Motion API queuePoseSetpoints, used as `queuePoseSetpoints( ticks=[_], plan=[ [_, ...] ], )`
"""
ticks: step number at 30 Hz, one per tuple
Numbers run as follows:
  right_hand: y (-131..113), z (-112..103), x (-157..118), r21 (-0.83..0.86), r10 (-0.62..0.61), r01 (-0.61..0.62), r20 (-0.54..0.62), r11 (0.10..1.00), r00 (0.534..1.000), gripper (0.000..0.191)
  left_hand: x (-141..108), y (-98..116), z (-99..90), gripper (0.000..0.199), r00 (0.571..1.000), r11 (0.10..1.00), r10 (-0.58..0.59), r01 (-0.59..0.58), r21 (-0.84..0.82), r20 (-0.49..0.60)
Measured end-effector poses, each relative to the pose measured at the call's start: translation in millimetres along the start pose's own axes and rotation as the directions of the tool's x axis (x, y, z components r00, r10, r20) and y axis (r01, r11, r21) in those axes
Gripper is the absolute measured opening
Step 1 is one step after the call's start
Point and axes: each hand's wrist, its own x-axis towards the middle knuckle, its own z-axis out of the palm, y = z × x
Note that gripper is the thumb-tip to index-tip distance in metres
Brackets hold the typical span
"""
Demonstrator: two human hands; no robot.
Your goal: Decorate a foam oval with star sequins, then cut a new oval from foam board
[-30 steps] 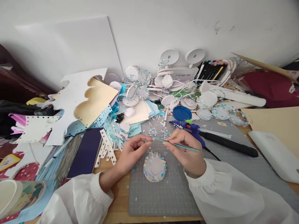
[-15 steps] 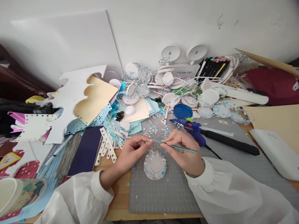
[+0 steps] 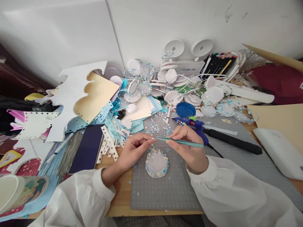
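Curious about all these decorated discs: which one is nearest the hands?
The disc by itself on the grey mat, close to the left hand and right hand; the other discs are heaped farther back.

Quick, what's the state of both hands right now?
Left hand: closed, thumb and finger pinching a tiny pale piece.
Right hand: closed, holding teal tweezers.

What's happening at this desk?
A person's right hand holds teal tweezers, tips pointing at the left hand. The left thumb and forefinger seem to pinch a tiny piece, too small to make out. Just below, a round disc edged with blue and cream bits lies untouched on the grey cutting mat. The blue glue gun lies beyond the right hand.
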Motion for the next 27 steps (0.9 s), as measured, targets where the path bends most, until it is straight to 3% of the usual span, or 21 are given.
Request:
queuePoseSetpoints(
  ticks=[8, 18, 27],
  plan=[
    [2.0, 0.6, -1.7, 0.047, 0.052, -0.056, 0.080, 0.997, 0.995, 0.015, 0.5, -2.7, -1.9, 0.024, 0.999, 0.999, 0.031, -0.032, 0.042, 0.020],
    [1.8, -0.5, -1.0, 0.050, 0.076, -0.080, 0.067, 0.996, 0.995, 0.015, 0.5, -1.2, -1.2, 0.025, 0.999, 0.996, 0.028, -0.031, 0.083, 0.038],
    [7.9, -2.1, -1.2, 0.185, 0.167, -0.175, 0.056, 0.967, 0.984, 0.017, 1.6, -4.6, -2.1, 0.025, 0.998, 0.993, 0.050, -0.054, 0.107, 0.039]
  ],
)
